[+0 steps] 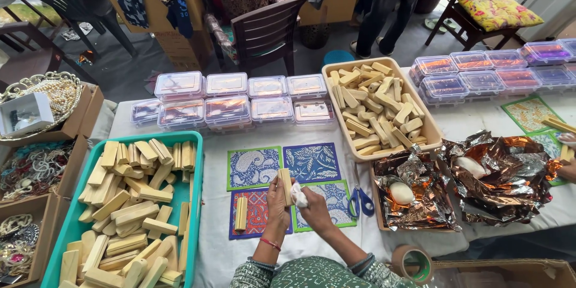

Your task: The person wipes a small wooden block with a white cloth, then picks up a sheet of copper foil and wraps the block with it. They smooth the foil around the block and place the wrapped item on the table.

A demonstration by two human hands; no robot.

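My left hand [277,201] grips a pale wooden block [286,183] upright above the patterned cards. My right hand [314,205] presses a small white cloth wad [299,195] against the block's side. Under the hands lie several printed cards: a green-edged paisley card [252,167], a blue card [311,162] and a red and blue card [257,212]. A second wooden block [240,213] lies on the red and blue card, left of my left hand.
A teal tray [195,171] of wooden blocks sits at the left, a beige tray [366,155] of blocks behind right. Blue scissors [360,200], crumpled foil [498,174], a tape roll [411,262] and clear lidded boxes [228,102] surround the cards. Another person's hand [567,171] is at the right edge.
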